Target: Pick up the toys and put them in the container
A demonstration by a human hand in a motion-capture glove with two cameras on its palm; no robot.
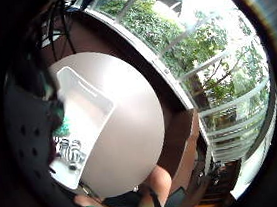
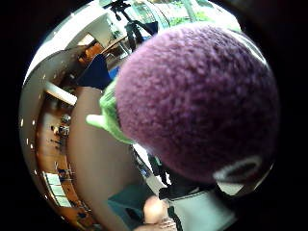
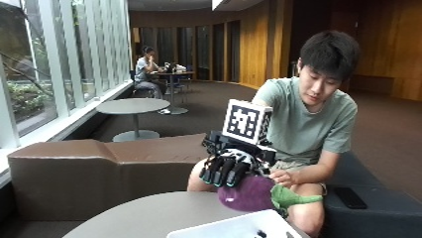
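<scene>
Gloved hand [image 3: 227, 168], fingers curled over purple plush eggplant [image 3: 254, 194], holds it above tabletop [image 3: 151, 215] at 12 o'clock of white container [image 3: 231, 229]; no readable writing.

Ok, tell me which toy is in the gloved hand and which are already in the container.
The purple plush eggplant with the green stem is held by the gloved right hand. The other toys lie in the white container.

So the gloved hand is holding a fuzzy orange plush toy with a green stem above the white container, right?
Not orange: the outside view shows the gloved right hand holding a fuzzy purple plush toy with a green stem above the white plastic container, fingers curled over it.
</scene>
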